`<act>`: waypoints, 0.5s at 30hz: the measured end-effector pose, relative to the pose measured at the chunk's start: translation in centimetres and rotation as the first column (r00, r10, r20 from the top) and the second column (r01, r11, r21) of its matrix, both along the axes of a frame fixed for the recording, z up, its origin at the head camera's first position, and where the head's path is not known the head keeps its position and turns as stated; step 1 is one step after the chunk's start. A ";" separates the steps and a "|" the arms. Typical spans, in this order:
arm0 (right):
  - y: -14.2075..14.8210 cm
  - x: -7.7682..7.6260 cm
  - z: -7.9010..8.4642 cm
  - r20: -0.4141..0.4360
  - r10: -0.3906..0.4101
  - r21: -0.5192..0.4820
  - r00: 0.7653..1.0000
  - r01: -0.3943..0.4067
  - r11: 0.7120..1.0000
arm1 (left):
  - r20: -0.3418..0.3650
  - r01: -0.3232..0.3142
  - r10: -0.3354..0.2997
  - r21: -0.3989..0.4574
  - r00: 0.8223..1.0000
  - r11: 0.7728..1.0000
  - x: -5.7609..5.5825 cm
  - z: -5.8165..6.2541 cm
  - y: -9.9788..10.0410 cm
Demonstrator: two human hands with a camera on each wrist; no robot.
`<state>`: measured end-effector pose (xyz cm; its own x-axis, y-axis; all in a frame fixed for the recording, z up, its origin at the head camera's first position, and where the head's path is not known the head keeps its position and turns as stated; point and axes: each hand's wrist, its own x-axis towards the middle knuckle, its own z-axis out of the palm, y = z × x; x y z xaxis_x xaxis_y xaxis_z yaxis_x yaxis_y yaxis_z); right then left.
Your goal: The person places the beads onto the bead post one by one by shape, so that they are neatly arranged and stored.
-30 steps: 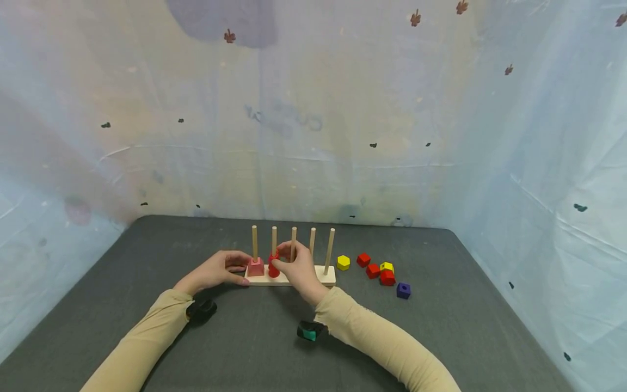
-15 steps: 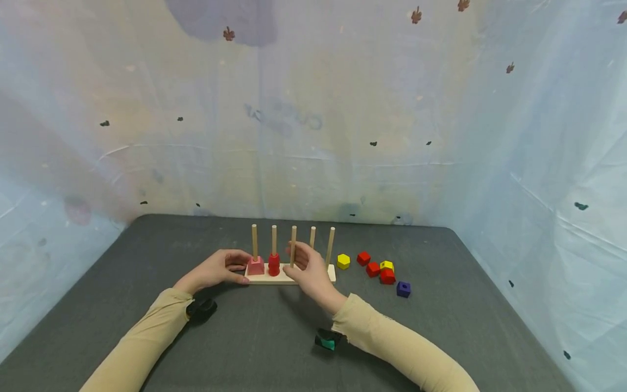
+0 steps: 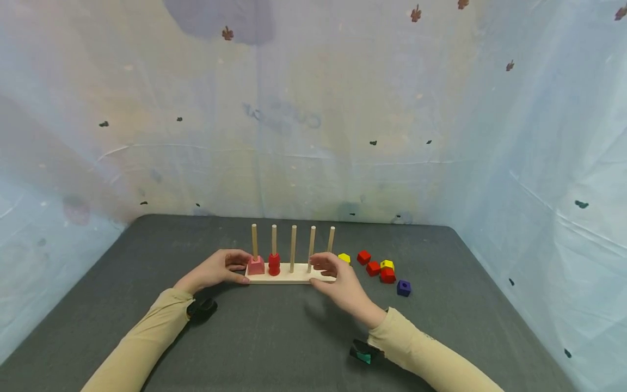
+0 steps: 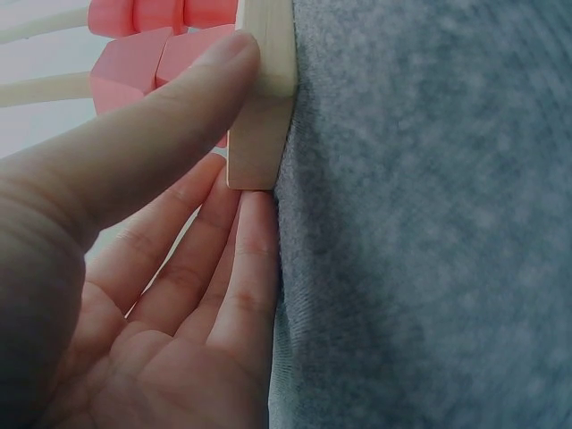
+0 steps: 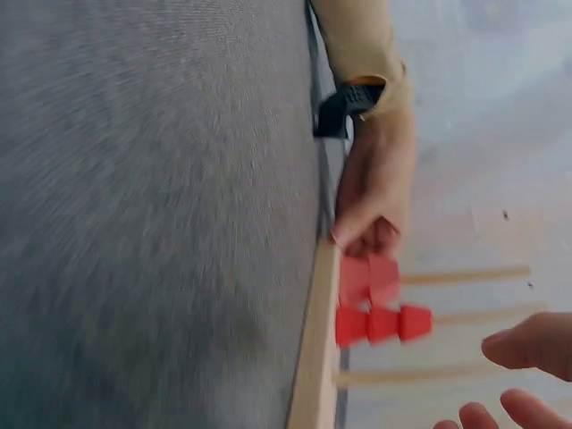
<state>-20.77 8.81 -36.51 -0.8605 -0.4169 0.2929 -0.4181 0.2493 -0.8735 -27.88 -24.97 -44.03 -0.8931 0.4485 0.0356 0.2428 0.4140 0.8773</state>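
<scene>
The wooden peg stacker (image 3: 284, 280) stands on the table, a row of several upright pegs along its base. Two pinkish-red blocks (image 3: 256, 266) sit on its leftmost peg. The second peg carries a stack of smaller red blocks (image 3: 274, 265), three in the right wrist view. My left hand (image 3: 217, 269) grips the base's left end; in the left wrist view the thumb (image 4: 201, 80) lies over the base edge, fingers round the end. My right hand (image 3: 340, 283) is in front of the base's right end, holding nothing, fingers loosely bent and apart from the thumb.
Right of the stacker lie loose blocks: a yellow hexagonal block (image 3: 345, 258) partly behind my right hand, red blocks (image 3: 363, 257), another yellow block (image 3: 387, 264) and a purple cube (image 3: 404, 288). A pale printed curtain (image 3: 313, 136) rises behind the dark table (image 3: 264, 343).
My right hand has let go of the red stack on the second peg and moved right, past the bare pegs. The left hand has stayed at the base's end.
</scene>
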 end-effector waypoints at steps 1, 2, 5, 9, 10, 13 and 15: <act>0.5 0.0 0.1 0.000 -0.008 0.011 1.000 0.008 1.000 | -0.001 -0.002 0.002 -0.003 1.000 1.000 0.0 0.0 0.0; 1.1 0.0 0.2 -0.005 -0.019 0.021 1.000 0.019 1.000 | 0.000 -0.006 0.006 -0.005 1.000 1.000 0.0 -0.1 0.0; 2.7 -0.3 0.5 -0.027 -0.064 0.050 0.998 0.065 0.997 | 0.003 -0.010 0.010 -0.003 1.000 1.000 -0.1 -0.2 0.1; 5.0 -1.1 0.5 -0.071 -0.125 0.094 0.990 0.132 0.987 | 0.002 0.000 0.000 -0.001 1.000 1.000 0.0 -0.3 0.0; 5.6 -1.4 0.4 -0.082 -0.140 0.104 0.987 0.148 0.983 | 0.003 0.003 -0.003 0.001 1.000 1.000 0.0 -0.3 0.0; 7.7 -3.3 -0.6 -0.128 -0.143 0.143 0.981 0.161 0.977 | -0.002 0.001 -0.001 0.000 1.000 1.000 0.0 -0.2 0.1; 9.3 -4.9 -1.3 -0.140 -0.138 0.172 0.980 0.162 0.972 | -0.004 -0.004 0.004 -0.003 1.000 1.000 0.3 0.4 0.3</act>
<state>-25.70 18.10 -37.78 -0.8783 -0.3418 0.3342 -0.4673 0.4668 -0.7508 -27.55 -24.64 -43.65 -0.8947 0.4450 0.0373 0.2443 0.4178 0.8751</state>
